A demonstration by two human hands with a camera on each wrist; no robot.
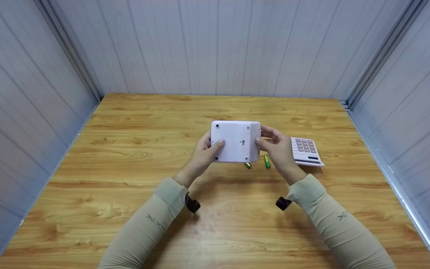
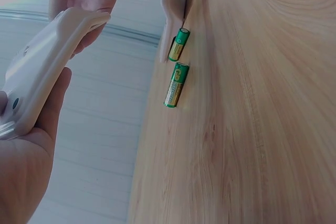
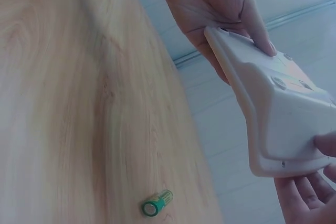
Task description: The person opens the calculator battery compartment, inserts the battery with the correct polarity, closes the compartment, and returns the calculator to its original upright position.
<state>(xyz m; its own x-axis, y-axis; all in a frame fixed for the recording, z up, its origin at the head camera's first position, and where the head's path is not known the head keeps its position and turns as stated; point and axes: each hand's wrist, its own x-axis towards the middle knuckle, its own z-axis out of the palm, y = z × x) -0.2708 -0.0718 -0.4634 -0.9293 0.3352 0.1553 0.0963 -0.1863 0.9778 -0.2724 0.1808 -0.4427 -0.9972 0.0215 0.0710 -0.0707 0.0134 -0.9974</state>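
Note:
Held up above the table, back side facing me, is a pale calculator (image 1: 233,145) with screw holes and a small latch on its back. My left hand (image 1: 201,150) grips its left edge, thumb on the back and fingers behind. At the opposite edge, my right hand (image 1: 280,149) pinches it between thumb and fingers. The front of this calculator is hidden. Below it on the wood lie two green and gold batteries, one (image 1: 267,161) in plain sight and the other (image 1: 248,165) partly covered by the calculator. Both show whole in the left wrist view.
A second pale calculator (image 1: 307,150) with pinkish keys lies face up just right of my right hand, its display toward me. The wooden table (image 1: 133,164) is bounded by pale panel walls (image 1: 215,45) at the back and both sides.

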